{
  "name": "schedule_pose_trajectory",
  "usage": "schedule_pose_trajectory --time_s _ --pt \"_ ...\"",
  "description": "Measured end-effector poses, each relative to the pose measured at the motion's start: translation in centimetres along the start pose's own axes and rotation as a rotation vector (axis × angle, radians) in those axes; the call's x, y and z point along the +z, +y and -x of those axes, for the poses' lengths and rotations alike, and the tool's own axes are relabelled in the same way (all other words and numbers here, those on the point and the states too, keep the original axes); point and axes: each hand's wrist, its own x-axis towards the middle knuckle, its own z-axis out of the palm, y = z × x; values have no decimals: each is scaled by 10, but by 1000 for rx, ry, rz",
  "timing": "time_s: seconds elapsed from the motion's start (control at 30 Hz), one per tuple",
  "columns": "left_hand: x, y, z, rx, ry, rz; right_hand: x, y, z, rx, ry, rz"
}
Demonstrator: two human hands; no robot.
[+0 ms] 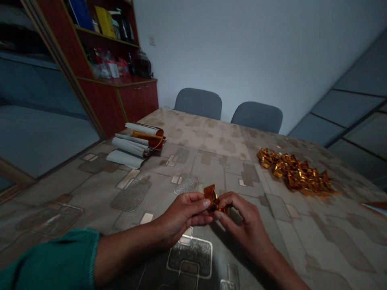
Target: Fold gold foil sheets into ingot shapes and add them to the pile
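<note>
Between my two hands, just above the near part of the table, is a small folded piece of shiny gold foil paper [211, 193]. My left hand [192, 209] pinches it from the left with thumb and fingers. From the right, the thumb and forefinger of my right hand [242, 213] close on its lower right side. A pointed flap sticks up from the piece; its lower part is partly hidden by my fingers. To the right lies a heap of folded gold foil pieces [298, 173]. Curled sheets of paper [130, 147], grey-white outside and gold inside, rest at the left.
A patterned cloth covers the table [205, 157]. Two grey chairs [198, 102] stand at its far side against the wall. A red-brown cabinet [136, 98] with filled shelves is at the back left. At the right edge lies part of a flat sheet [376, 207].
</note>
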Motion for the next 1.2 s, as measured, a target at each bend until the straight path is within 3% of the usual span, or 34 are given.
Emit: schedule_pose_trajectory --time_s 0.43,0.67,0.9,1.03,1.2 --pt "0 -1 1 0 1 4 6 0 1 65 53 19" --pt "0 -1 1 24 16 28 9 2 3 243 90 -123" --pt "-1 3 1 101 26 -187 8 4 0 266 78 -199" --pt "-4 12 -2 193 -34 -234 0 1 -2 207 49 -107" --pt "-10 14 -5 75 -193 -445 -11 2 0 177 -63 -52"
